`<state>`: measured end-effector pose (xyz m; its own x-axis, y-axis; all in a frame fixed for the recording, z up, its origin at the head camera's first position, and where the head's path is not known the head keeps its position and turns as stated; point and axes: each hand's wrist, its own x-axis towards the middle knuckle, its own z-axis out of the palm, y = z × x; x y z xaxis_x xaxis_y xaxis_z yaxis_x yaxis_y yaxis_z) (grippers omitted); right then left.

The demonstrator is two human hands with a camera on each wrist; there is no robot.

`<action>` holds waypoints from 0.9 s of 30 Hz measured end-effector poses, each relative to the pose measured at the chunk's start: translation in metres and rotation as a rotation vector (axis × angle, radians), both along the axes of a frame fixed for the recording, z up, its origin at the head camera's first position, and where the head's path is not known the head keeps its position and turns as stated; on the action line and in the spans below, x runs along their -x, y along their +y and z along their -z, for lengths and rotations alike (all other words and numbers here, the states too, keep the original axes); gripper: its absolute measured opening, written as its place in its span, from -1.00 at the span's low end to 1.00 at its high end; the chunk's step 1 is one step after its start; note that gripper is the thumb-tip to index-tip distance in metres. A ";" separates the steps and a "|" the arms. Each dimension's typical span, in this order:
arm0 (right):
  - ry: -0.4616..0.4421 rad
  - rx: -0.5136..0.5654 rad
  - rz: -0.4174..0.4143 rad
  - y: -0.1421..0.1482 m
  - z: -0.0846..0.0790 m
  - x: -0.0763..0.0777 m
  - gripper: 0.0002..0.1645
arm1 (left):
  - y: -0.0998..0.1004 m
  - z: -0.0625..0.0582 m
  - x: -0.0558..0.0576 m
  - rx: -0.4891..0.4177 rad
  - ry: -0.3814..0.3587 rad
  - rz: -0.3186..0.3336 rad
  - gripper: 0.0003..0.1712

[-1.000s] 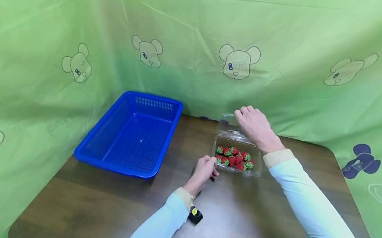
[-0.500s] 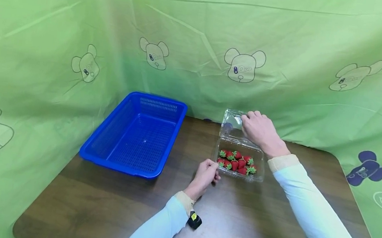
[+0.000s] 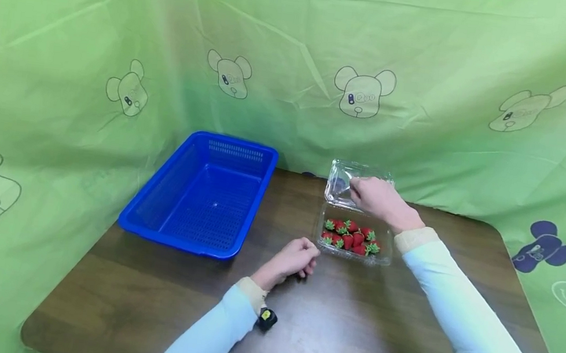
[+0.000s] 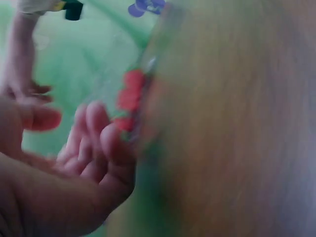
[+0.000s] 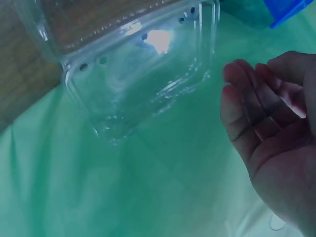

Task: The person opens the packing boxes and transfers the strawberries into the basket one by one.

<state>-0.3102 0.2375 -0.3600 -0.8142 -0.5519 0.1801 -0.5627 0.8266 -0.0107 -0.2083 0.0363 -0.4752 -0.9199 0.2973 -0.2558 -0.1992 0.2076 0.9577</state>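
A clear plastic clamshell box (image 3: 383,252) lies on the table with several red strawberries (image 3: 358,239) in its base. Its hinged lid (image 3: 338,186) leans up and back, raised away from the fruit. My right hand (image 3: 380,198) hovers in front of that lid; in the right wrist view its loosely bent fingers (image 5: 234,106) are apart from the plastic and hold nothing. Just left of the box's near corner is my left hand (image 3: 296,256). Its fingers curl loosely around nothing in the left wrist view, where the strawberries look blurred beyond them.
A blue perforated plastic basket (image 3: 253,208) stands to the left on the brown wooden table (image 3: 154,296). Green cloth (image 3: 289,31) with bear-face prints hangs behind and along both sides. A small black device (image 3: 267,318) is strapped at the left wrist.
The right hand has let go of the lid and come down toward the box, leaving the lid tilted back. My left hand has drawn back from the box's corner toward the lower left.
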 end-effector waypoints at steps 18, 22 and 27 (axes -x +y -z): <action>-0.269 -0.036 -0.010 -0.012 0.032 0.000 -0.82 | -0.094 -0.122 -0.008 0.487 0.570 0.423 -0.81; -0.281 -0.101 -0.030 -0.018 0.040 -0.003 -0.84 | -0.123 -0.125 -0.004 0.543 0.610 0.373 -0.80; -0.264 -0.172 -0.017 -0.023 0.046 -0.007 -0.75 | -0.160 -0.131 0.003 0.625 0.662 0.309 -0.84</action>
<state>-0.3030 0.2145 -0.4059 -0.8105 -0.5702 -0.1336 -0.5731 0.8192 -0.0197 -0.2118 -0.1234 -0.3438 -0.8385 0.5369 0.0932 0.4916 0.6714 0.5546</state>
